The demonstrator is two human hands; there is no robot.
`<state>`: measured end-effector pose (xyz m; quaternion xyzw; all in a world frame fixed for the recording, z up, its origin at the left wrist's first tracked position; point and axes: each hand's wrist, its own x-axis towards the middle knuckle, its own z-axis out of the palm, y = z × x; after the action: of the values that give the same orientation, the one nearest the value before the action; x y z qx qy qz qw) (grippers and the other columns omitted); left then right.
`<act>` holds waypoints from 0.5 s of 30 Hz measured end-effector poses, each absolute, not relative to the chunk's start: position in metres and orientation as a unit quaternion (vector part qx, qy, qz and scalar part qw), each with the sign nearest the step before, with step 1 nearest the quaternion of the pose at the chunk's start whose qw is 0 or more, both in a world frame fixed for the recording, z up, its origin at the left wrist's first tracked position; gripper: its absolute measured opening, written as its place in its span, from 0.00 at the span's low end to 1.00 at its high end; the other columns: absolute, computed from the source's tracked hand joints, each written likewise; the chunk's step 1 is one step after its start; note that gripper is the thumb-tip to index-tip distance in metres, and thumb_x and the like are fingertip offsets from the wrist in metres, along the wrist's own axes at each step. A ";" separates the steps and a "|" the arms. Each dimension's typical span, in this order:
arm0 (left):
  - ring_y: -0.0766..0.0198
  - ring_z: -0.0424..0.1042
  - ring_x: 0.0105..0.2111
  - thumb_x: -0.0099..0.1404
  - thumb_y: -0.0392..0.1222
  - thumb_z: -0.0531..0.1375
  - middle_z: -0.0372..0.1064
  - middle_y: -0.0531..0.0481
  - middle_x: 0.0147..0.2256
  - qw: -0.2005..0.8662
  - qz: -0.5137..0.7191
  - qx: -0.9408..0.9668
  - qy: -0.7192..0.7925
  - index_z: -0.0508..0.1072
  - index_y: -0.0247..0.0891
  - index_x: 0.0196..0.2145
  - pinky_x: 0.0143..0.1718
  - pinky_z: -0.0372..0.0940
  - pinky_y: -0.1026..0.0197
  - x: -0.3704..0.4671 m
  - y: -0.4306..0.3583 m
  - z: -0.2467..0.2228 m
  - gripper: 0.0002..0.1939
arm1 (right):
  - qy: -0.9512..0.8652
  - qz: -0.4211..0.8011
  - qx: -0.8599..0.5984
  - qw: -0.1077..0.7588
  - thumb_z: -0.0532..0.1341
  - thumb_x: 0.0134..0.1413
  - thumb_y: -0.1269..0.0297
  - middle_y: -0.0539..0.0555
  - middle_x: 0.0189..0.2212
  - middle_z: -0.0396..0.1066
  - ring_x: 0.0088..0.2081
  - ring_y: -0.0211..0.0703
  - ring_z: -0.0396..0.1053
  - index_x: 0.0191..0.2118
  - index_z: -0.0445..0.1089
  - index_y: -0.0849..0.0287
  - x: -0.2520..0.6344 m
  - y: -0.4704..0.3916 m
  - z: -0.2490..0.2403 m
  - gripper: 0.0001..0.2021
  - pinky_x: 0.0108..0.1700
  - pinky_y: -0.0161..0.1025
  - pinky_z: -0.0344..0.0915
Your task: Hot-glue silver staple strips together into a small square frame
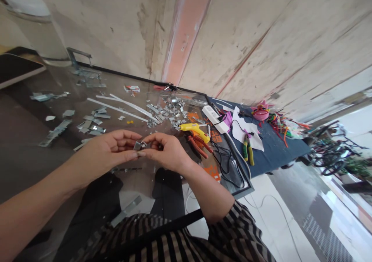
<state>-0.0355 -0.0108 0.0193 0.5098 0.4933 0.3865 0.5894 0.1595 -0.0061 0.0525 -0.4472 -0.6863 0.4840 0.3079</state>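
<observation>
Between my two hands is a small silvery metal piece (138, 146), pinched at the fingertips above the dark glass table. My left hand (112, 148) grips its left side with thumb and fingers. From the right, my right hand (164, 148) closes its thumb and fingers on the same piece. The fingertips of both hands nearly meet, and they hide part of it. Just beyond lies a pile of small metal pieces (171, 111). A yellow glue gun (194, 130) rests right of my right hand, above red-handled pliers (199, 146).
White sticks (119, 109) and more metal strips (56, 132) lie on the glass. At the back left stand a clear container (43, 33) and a dark device (17, 68). A white power strip (215, 119) and green-yellow pliers (248, 151) are on the right.
</observation>
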 end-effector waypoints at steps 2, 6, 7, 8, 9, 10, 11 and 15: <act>0.58 0.79 0.33 0.44 0.49 0.70 0.80 0.48 0.33 0.590 0.385 0.509 0.494 0.73 0.42 0.42 0.39 0.75 0.53 -0.036 -0.011 0.020 0.26 | -0.689 0.482 -0.439 0.316 0.68 0.48 0.60 0.42 0.21 0.59 0.24 0.29 0.53 0.37 0.74 0.62 0.160 -0.006 0.054 0.12 0.27 0.30 0.51; 0.59 0.78 0.31 0.44 0.48 0.70 0.80 0.49 0.32 0.592 0.379 0.509 0.497 0.75 0.42 0.39 0.37 0.75 0.55 -0.037 -0.012 0.021 0.22 | -0.712 0.461 -0.436 0.301 0.66 0.50 0.62 0.41 0.20 0.58 0.23 0.29 0.53 0.36 0.74 0.64 0.163 -0.006 0.058 0.10 0.28 0.30 0.51; 0.60 0.78 0.31 0.45 0.48 0.70 0.80 0.49 0.33 0.593 0.378 0.508 0.497 0.76 0.42 0.39 0.36 0.75 0.56 -0.038 -0.012 0.021 0.22 | -0.716 0.456 -0.439 0.296 0.66 0.50 0.62 0.41 0.20 0.57 0.23 0.29 0.52 0.36 0.74 0.64 0.163 -0.007 0.058 0.10 0.28 0.30 0.51; 0.60 0.78 0.31 0.45 0.48 0.70 0.80 0.49 0.33 0.596 0.377 0.507 0.496 0.76 0.42 0.39 0.36 0.74 0.57 -0.038 -0.012 0.022 0.21 | -0.717 0.453 -0.441 0.292 0.66 0.49 0.62 0.41 0.20 0.56 0.23 0.29 0.51 0.36 0.74 0.64 0.164 -0.007 0.058 0.11 0.27 0.30 0.51; 0.60 0.77 0.31 0.46 0.47 0.70 0.80 0.49 0.32 0.600 0.375 0.506 0.493 0.76 0.42 0.38 0.35 0.74 0.58 -0.039 -0.012 0.022 0.20 | -0.718 0.452 -0.444 0.290 0.66 0.49 0.61 0.41 0.19 0.55 0.23 0.29 0.51 0.37 0.73 0.64 0.164 -0.007 0.058 0.11 0.27 0.30 0.51; 0.61 0.77 0.31 0.46 0.47 0.70 0.79 0.49 0.32 0.604 0.373 0.505 0.490 0.77 0.42 0.38 0.35 0.74 0.58 -0.039 -0.012 0.022 0.20 | -0.717 0.451 -0.446 0.289 0.66 0.48 0.61 0.41 0.19 0.55 0.23 0.29 0.50 0.36 0.73 0.64 0.164 -0.008 0.058 0.12 0.27 0.30 0.50; 0.61 0.77 0.31 0.46 0.47 0.70 0.79 0.49 0.31 0.609 0.370 0.504 0.487 0.77 0.42 0.37 0.34 0.74 0.59 -0.039 -0.013 0.023 0.19 | -0.717 0.451 -0.447 0.288 0.66 0.48 0.61 0.41 0.19 0.55 0.22 0.29 0.50 0.36 0.73 0.64 0.164 -0.008 0.058 0.12 0.27 0.30 0.50; 0.62 0.77 0.30 0.45 0.47 0.70 0.79 0.49 0.31 0.625 0.363 0.499 0.478 0.78 0.42 0.36 0.32 0.73 0.61 -0.038 -0.014 0.025 0.18 | -0.715 0.457 -0.445 0.286 0.64 0.48 0.61 0.40 0.18 0.53 0.22 0.28 0.48 0.36 0.73 0.64 0.164 -0.010 0.060 0.12 0.27 0.30 0.50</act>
<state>-0.0384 -0.0136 0.0245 0.4994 0.4784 0.3629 0.6245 0.1637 -0.0100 0.0603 -0.4452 -0.7147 0.4575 0.2859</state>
